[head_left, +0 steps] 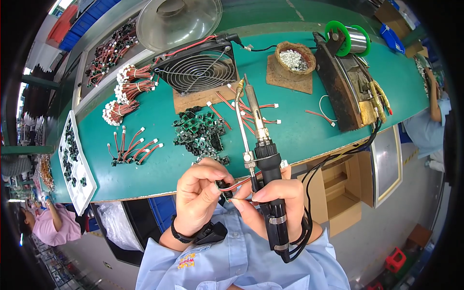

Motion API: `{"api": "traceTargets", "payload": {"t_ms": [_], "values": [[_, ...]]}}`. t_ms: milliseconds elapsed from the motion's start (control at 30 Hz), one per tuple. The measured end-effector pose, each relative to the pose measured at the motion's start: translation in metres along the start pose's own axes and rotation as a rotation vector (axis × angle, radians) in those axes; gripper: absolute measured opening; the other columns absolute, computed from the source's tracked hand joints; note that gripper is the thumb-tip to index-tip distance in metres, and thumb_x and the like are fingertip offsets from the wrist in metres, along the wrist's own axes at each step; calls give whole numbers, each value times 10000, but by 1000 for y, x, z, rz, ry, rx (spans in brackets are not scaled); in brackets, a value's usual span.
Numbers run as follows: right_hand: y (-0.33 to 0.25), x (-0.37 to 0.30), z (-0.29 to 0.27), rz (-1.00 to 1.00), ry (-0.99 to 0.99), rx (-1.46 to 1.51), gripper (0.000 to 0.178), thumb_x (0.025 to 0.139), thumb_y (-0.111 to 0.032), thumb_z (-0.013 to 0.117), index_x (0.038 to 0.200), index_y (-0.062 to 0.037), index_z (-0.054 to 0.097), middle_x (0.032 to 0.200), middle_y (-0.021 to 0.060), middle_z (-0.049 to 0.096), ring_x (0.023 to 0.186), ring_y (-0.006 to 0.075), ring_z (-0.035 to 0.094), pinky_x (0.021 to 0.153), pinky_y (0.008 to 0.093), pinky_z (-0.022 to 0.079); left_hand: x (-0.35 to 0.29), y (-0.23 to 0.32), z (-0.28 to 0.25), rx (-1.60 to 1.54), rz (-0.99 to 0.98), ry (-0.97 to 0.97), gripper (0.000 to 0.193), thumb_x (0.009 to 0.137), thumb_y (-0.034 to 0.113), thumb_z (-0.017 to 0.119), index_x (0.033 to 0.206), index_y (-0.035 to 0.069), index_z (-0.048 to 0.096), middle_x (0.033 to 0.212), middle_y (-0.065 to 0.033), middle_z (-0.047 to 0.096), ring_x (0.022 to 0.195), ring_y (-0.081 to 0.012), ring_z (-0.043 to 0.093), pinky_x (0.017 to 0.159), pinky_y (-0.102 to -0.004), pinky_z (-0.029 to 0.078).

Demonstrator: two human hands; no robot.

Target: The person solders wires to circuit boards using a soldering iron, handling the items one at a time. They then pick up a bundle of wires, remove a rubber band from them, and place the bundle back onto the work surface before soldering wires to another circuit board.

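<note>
My left hand (199, 189) is closed, pinching a small black component (223, 185) between thumb and fingertips above the table's near edge. A soldering iron (267, 153) with a metal feed tube (244, 130) along its side stands nearly upright in my right hand (285, 193), tip pointing away from me. Thin red and black wires (238, 184) run from the component to my right fingertips, which also pinch them; the exact joint is too small to make out. Just beyond my left hand lies a pile of black and green components (199, 131). Several loose wire leads (251, 113) lie behind the iron.
A caged fan (200, 70) stands on a wooden board. Wire bundles (128, 89), wired parts (133, 147) and a white tray (83, 193) are at left. A bowl of solder bits (294, 60), an iron stand (338, 82) and a solder spool (356, 39) are at right. Black cables (338, 157) trail rightward.
</note>
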State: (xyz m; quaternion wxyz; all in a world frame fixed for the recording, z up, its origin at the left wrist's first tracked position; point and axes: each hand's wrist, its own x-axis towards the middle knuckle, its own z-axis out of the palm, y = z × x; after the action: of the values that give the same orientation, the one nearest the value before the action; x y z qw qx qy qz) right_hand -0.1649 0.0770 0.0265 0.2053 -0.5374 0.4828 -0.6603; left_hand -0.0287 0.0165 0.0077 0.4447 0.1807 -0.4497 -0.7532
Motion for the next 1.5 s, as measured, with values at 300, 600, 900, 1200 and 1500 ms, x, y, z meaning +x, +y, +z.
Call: {"api": "traceTargets", "payload": {"t_ms": [300, 600, 900, 1200, 1500], "values": [[-2, 0, -1, -26, 14, -40, 421, 663, 29, 727, 974, -115, 483, 801, 18, 640, 665, 148, 597, 663, 315, 294, 0, 0, 2, -14, -5, 15, 169, 882, 111, 574, 1016, 14, 540, 966, -120, 521, 875, -196, 550, 748, -324, 467], [1, -6, -3, 12, -28, 33, 442, 628, 38, 719, 985, -122, 513, 746, -5, 609, 615, 164, 560, 686, 318, 310, -3, 2, 3, -31, -73, 19, 162, 880, 110, 574, 1009, 17, 540, 958, -117, 519, 881, -197, 547, 749, -323, 462], [0, 3, -10, -38, -108, 10, 434, 598, 26, 693, 972, -125, 533, 715, -13, 585, 586, 164, 523, 676, 312, 319, -1, 8, 7, -59, -167, 24, 164, 875, 121, 582, 998, 19, 546, 950, -107, 517, 888, -191, 539, 784, -318, 444], [0, 8, -18, -26, -203, -30, 415, 605, 8, 687, 968, -130, 539, 709, -39, 566, 564, 155, 491, 658, 301, 312, -1, 10, 5, -20, -183, -12, 185, 878, 129, 582, 1014, 10, 542, 961, -105, 544, 900, -182, 537, 786, -314, 441], [0, 8, -16, -49, -168, -21, 419, 614, -2, 688, 983, -131, 539, 708, -42, 561, 574, 152, 494, 655, 305, 314, -1, 11, 6, -165, -274, -2, 200, 884, 132, 577, 1040, 14, 537, 990, -107, 559, 901, -180, 539, 795, -317, 437]]}}
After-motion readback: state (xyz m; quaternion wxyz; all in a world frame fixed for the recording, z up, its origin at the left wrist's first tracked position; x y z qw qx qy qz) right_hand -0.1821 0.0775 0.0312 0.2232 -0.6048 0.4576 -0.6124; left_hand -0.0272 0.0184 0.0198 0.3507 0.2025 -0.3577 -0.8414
